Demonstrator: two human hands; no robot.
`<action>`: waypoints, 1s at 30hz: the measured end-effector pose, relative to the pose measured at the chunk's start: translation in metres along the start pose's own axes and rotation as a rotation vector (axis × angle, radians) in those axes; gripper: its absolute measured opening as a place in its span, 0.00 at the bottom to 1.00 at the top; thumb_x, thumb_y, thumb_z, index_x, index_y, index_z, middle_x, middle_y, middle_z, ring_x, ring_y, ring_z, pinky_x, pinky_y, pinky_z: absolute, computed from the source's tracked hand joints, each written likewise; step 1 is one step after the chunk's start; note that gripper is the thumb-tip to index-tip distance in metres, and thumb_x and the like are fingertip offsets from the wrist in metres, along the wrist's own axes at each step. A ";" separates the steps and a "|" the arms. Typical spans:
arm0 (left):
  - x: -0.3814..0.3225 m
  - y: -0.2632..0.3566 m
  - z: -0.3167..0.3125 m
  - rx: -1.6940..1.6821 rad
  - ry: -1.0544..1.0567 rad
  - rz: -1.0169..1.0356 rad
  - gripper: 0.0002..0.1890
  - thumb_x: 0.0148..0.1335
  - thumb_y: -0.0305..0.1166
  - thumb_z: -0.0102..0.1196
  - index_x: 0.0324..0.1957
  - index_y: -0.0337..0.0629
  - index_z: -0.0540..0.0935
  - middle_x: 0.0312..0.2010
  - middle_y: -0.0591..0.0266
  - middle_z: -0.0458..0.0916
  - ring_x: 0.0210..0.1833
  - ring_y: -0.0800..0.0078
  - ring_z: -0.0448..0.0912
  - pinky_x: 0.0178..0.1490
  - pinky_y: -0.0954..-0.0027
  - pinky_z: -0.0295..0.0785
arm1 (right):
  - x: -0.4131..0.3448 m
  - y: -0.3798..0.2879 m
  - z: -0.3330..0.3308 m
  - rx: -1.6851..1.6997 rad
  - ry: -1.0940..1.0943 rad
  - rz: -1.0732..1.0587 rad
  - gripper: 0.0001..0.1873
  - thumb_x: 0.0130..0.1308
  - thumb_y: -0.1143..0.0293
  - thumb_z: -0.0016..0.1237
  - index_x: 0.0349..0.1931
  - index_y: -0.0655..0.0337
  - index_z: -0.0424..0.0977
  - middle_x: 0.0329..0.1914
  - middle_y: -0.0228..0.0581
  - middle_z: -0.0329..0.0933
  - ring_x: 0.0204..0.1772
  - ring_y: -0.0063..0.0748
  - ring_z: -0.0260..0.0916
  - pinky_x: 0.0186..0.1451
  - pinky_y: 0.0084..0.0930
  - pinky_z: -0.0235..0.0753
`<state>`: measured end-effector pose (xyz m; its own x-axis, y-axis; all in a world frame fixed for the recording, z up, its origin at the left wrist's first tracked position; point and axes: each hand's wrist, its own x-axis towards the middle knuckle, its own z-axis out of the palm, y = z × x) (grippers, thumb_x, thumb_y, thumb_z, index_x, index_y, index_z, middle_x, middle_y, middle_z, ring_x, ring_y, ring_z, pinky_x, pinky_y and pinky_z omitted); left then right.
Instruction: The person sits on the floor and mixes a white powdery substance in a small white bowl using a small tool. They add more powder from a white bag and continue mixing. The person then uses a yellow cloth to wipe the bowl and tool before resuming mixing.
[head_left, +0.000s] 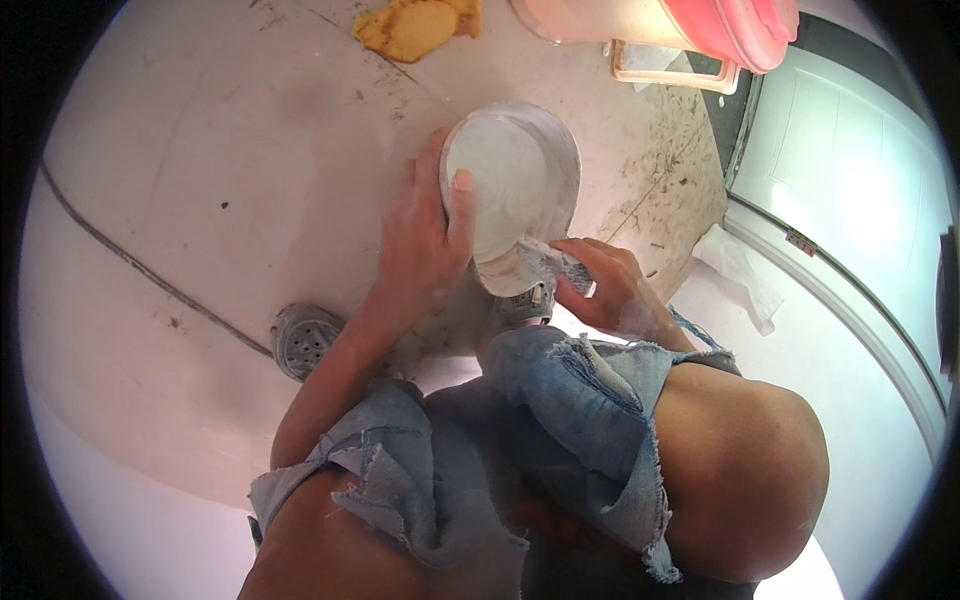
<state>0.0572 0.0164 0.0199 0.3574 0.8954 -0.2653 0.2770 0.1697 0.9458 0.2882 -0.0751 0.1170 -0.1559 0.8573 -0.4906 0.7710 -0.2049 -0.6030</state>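
Observation:
A round whitish tub (517, 172) is tilted before me, its inside coated with a pale film. My left hand (431, 225) grips its left side, the thumb over the rim and the fingers along the outer wall. At the tub's near rim, my right hand (607, 285) pinches a grey, white-smeared piece (551, 264), seemingly a cloth or pad. That piece touches the rim; its far side is partly hidden by the fingers. The tub's underside is out of sight.
A yellow stained cloth or sponge (416, 30) lies on the dirty tiled floor (225, 135). Beyond the tub is a pink-lidded jug (720, 30). A white door (832, 142) and a crumpled white sheet (739, 277) are at right. Grey perforated clogs (306, 341) are on my feet.

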 end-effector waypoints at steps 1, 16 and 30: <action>-0.001 -0.002 0.000 0.004 0.003 -0.017 0.32 0.84 0.45 0.45 0.79 0.34 0.63 0.67 0.28 0.74 0.67 0.30 0.77 0.70 0.42 0.72 | -0.001 -0.003 0.004 0.059 0.025 -0.003 0.23 0.64 0.72 0.63 0.59 0.65 0.79 0.45 0.55 0.86 0.47 0.57 0.87 0.51 0.45 0.85; -0.039 -0.019 0.011 -0.375 -0.171 0.012 0.63 0.63 0.31 0.67 0.85 0.35 0.31 0.81 0.34 0.53 0.83 0.45 0.63 0.80 0.49 0.70 | 0.006 0.009 -0.029 0.017 0.079 0.160 0.23 0.70 0.74 0.63 0.64 0.66 0.79 0.47 0.46 0.88 0.47 0.29 0.86 0.53 0.27 0.83; -0.040 -0.023 0.026 -0.155 -0.070 0.000 0.60 0.69 0.41 0.68 0.84 0.32 0.36 0.78 0.27 0.59 0.79 0.41 0.69 0.78 0.50 0.69 | 0.002 0.018 -0.021 -0.224 -0.026 -0.058 0.20 0.69 0.74 0.64 0.60 0.67 0.79 0.40 0.54 0.86 0.41 0.52 0.83 0.44 0.43 0.81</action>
<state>0.0596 -0.0338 0.0040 0.4198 0.8657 -0.2725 0.1377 0.2361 0.9619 0.3145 -0.0675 0.1181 -0.2175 0.8517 -0.4768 0.8776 -0.0432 -0.4775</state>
